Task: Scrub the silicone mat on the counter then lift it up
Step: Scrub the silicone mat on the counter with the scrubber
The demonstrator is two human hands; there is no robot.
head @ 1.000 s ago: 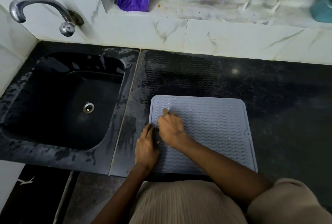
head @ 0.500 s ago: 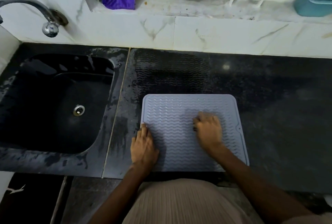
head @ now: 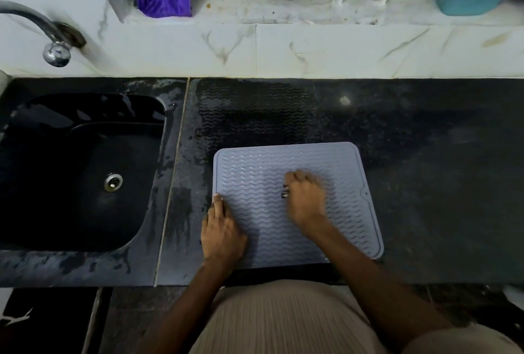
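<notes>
Both forearms are bare from the wrists up to the elbows. The person wears a beige, finely ribbed garment (head: pixel 286 322) across the torso at six o'clock. A short sleeve of the same beige cloth (head: pixel 465 339) covers the right upper arm at five o'clock. A small dark ring-like band (head: pixel 285 193) shows on a finger of the right hand (head: pixel 306 200).

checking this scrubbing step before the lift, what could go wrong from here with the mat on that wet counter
1. The grey wavy-ribbed silicone mat lies on a wet black stone counter; only the left hand pins its left edge, so scrubbing may slide it.
2. The right hand is closed on a small dark scrubber that is barely visible; it could slip out.
3. The mat's near edge sits close to the counter's front, so it might slip off.
</notes>
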